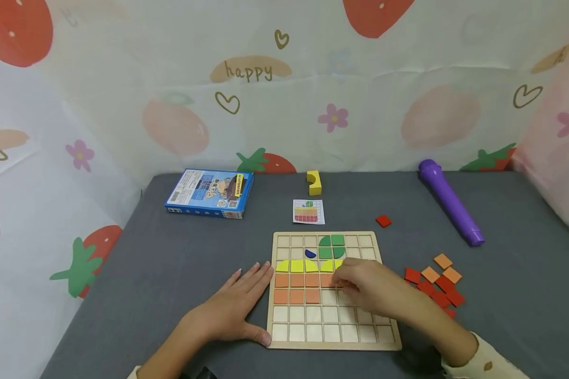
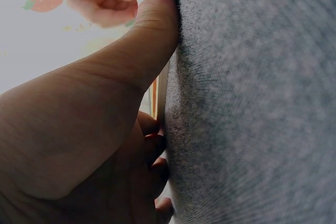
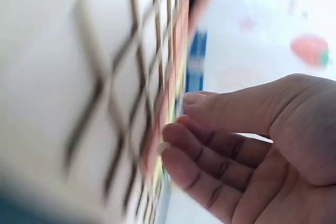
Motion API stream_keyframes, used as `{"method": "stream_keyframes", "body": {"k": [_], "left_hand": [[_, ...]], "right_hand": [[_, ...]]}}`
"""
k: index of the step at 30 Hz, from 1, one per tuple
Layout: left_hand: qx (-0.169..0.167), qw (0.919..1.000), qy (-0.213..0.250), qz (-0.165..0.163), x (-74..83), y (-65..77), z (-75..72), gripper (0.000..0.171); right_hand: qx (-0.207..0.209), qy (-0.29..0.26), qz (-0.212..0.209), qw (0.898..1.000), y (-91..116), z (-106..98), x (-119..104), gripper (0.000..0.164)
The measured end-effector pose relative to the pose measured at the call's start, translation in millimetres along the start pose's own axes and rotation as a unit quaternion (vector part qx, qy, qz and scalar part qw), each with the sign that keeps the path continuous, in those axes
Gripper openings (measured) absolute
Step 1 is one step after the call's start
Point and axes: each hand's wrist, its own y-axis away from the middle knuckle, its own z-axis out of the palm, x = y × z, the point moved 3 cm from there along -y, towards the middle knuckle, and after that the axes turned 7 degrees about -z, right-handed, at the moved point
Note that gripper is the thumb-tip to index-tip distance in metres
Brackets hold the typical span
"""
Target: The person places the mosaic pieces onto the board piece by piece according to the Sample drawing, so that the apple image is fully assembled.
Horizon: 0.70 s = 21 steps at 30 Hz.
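A wooden grid board (image 1: pixel 334 346) lies on the grey table. Orange square tiles (image 1: pixel 296 296) fill part of two of its rows. Above them are yellow pieces (image 1: pixel 297 266), green pieces (image 1: pixel 324 252) and a dark blue half-round piece (image 1: pixel 310 253). My left hand (image 1: pixel 237 305) lies spread on the table, fingertips and thumb against the board's left edge. My right hand (image 1: pixel 374 287) reaches over the board, fingertips at the upper orange row. In the right wrist view, the right fingers (image 3: pixel 181 163) bend slightly at the grid, the thumb apart from them, no piece between.
Loose red tiles (image 1: pixel 441 299) and orange tiles (image 1: pixel 443 261) lie right of the board, with a single red tile (image 1: pixel 383 221) farther back. A pattern card (image 1: pixel 308 211), a yellow block (image 1: pixel 314 183), a blue box (image 1: pixel 208 192) and a purple microphone-shaped stick (image 1: pixel 451 202) lie behind.
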Motion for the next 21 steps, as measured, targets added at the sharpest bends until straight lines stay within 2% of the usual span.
{"method": "stream_keyframes", "body": {"k": [4, 7, 11, 16, 21], "left_hand": [[-0.002, 1.0000, -0.003, -0.006, -0.4, 0.0, -0.5, 0.125], [-0.007, 0.9999, -0.008, -0.010, -1.1, 0.5, -0.6, 0.126], [-0.006, 0.9998, -0.010, -0.013, -1.8, 0.7, 0.3, 0.126], [0.001, 0.9999, -0.016, -0.005, -2.6, -0.4, 0.5, 0.126], [0.000, 0.9999, -0.013, -0.002, -1.9, -0.5, 1.9, 0.126]], "right_hand": [[0.013, 0.052, 0.072, 0.996, 31, -25, 27, 0.019], [0.013, 0.093, 0.144, 0.985, 56, -40, 49, 0.015], [-0.015, 0.101, 0.215, 0.971, 80, -57, 75, 0.015], [-0.060, 0.063, 0.250, 0.964, 91, -65, 92, 0.012], [-0.060, 0.051, 0.244, 0.967, 93, -63, 94, 0.009]]}}
